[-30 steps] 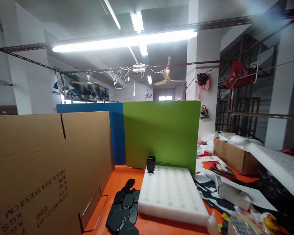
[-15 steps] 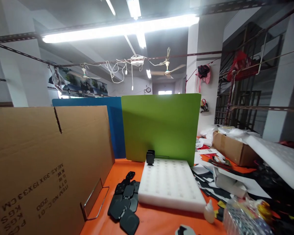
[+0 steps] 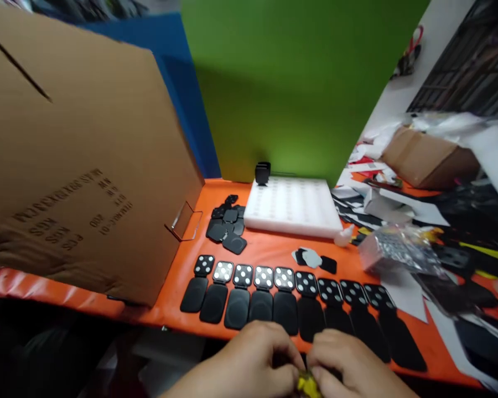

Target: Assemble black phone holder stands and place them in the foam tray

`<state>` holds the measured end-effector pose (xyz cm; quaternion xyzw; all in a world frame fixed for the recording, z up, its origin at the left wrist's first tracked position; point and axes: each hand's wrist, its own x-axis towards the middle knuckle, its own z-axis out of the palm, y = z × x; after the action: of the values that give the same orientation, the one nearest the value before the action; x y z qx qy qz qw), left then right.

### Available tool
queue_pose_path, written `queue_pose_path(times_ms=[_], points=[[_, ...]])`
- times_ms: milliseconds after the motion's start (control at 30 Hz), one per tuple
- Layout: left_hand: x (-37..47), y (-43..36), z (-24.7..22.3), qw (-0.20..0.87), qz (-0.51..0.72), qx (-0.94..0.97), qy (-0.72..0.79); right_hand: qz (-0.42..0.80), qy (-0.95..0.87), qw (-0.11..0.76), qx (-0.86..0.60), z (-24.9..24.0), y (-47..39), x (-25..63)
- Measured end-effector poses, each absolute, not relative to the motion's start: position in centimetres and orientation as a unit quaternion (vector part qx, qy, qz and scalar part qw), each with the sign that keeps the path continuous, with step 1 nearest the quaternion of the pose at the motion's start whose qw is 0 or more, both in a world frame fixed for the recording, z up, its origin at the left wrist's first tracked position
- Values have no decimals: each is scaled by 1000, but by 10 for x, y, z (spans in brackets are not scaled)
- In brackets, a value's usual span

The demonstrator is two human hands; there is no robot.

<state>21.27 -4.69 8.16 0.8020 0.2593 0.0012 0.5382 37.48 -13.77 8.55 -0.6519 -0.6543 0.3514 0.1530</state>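
My left hand (image 3: 253,359) and my right hand (image 3: 348,362) meet at the bottom of the view, below the near edge of the orange table (image 3: 269,254). Their fingers close together around a small yellow object (image 3: 307,385), mostly hidden. Just beyond the hands lies a row of several black hinged parts (image 3: 290,296); some carry white dots on their upper squares. A loose pile of the same black parts (image 3: 228,224) sits further back, next to a white foam tray (image 3: 292,207) with a black part (image 3: 263,172) standing at its far left corner.
A large cardboard sheet (image 3: 78,166) leans along the left side, with a green panel (image 3: 299,83) and a blue panel (image 3: 186,83) behind the table. A clear bag (image 3: 398,249), papers and a cardboard box (image 3: 427,155) clutter the right.
The view has tipped down from the ceiling and room to the table. The row of black parts and both hands have come into view; no hands showed before.
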Motion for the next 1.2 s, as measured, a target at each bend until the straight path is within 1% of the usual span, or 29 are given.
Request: queue_pose_path(times_ms=[67,167,367,567,667,767,833,900,967,1033,1100,1200], points=[[217,-47,86,522,6,808,274,369,-645,174,-645,90,-137,376],[222,-46,87,531,-1,800,281,387,-638,194,-636,91,-137,380],[225,-42,75,556,-20,778,292,383,-641,201,-635,88,-136,385],[226,-42,76,512,6,819,257,347,-650,183,-651,89,-137,383],[230,-47,77,429,39,865,258,308,-652,167,-672,91,-138,380],[235,-54,75,291,83,922,243,279,-645,168,-691,92,-135,379],[237,-57,74,206,135,947,205,306,-628,192,-689,91,-132,381],[237,-58,74,160,187,956,159,363,-596,230,-678,90,-128,385],[236,-56,75,170,224,949,140,437,-542,275,-663,91,-127,389],[234,-53,76,220,258,930,140,480,-497,318,-649,95,-128,391],[232,-52,76,273,289,906,142,459,-490,353,-652,98,-131,389],[227,-53,72,309,326,882,146,360,-523,381,-672,98,-135,381]])
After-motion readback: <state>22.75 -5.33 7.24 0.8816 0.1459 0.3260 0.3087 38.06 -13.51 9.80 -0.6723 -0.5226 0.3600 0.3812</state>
